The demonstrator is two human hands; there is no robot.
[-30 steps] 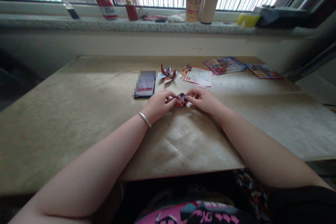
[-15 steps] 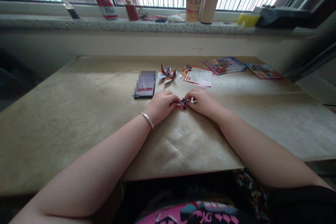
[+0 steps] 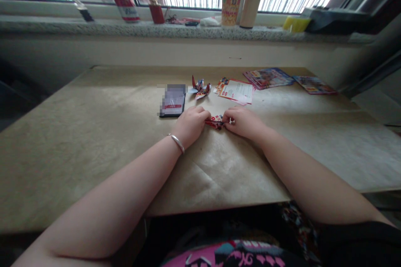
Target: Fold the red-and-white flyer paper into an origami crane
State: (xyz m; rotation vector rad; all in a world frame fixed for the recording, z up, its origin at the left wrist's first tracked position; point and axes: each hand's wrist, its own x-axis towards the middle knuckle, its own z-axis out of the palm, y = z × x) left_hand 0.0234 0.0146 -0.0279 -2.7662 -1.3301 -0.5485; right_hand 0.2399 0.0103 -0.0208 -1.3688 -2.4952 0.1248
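Observation:
Between my two hands is a small piece of folded paper [image 3: 214, 122], printed red and white. My left hand [image 3: 193, 122] pinches its left end, fingers closed, with a silver bangle on the wrist. On the opposite end, the thumb and fingers of my right hand [image 3: 239, 120] are closed in a pinch too. Just beyond my hands stands a folded paper crane [image 3: 200, 88] with pointed tips, in the same sort of printed paper. A phone [image 3: 173, 100] lies beyond my left hand, its screen lit and partly blurred out.
Printed paper sheets [image 3: 236, 90] lie beyond my right hand. Farther right are stacks of glossy printed cards [image 3: 268, 78]. The table [image 3: 78, 146] meets a wall, above which a stone sill [image 3: 184, 31] carries a red can [image 3: 125, 5], a patterned cup [image 3: 232, 4] and other items.
The folded paper has turned or opened slightly between my fingers, and more of its red and white print shows. Both hands stay in almost the same place.

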